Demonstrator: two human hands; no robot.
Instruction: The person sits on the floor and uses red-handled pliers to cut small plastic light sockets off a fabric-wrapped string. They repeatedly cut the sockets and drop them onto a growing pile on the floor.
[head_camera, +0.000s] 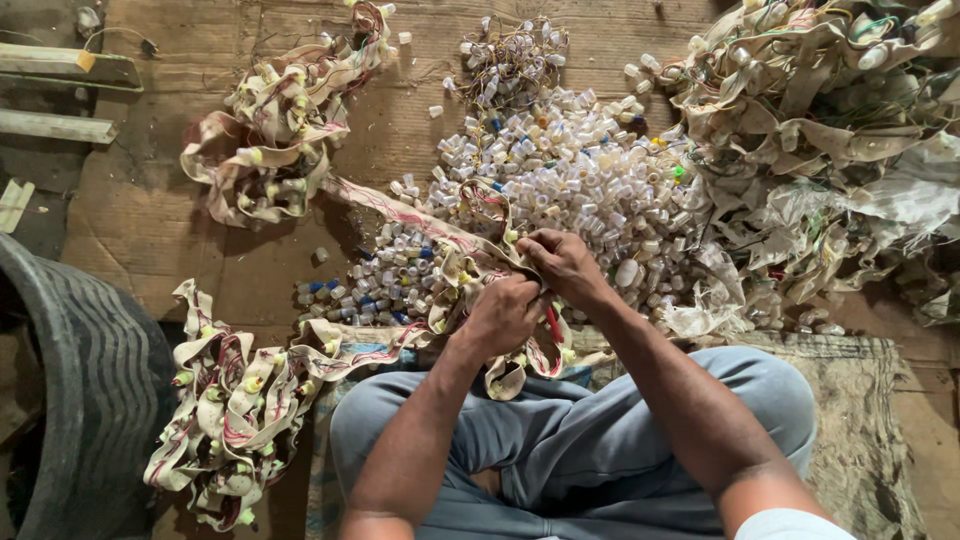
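Observation:
I sit cross-legged on the floor in grey trousers. My left hand (500, 315) is closed around a dirty cream fabric strip (440, 232) studded with small plastic caps and thin red wires. My right hand (562, 262) pinches the same strip just above the left hand, and a red-handled tool (553, 325) shows between the two hands. The strip runs from my lap up and left across the floor. Right behind my hands lies a big heap of loose white and blue plastic caps (570, 175).
A coiled pile of the same strip (280, 130) lies at upper left and another (235, 410) at lower left. A large tangled mound of strips and wires (830, 130) fills the upper right. A dark ribbed tub (70, 400) stands at left. Cardboard (160, 230) covers the floor.

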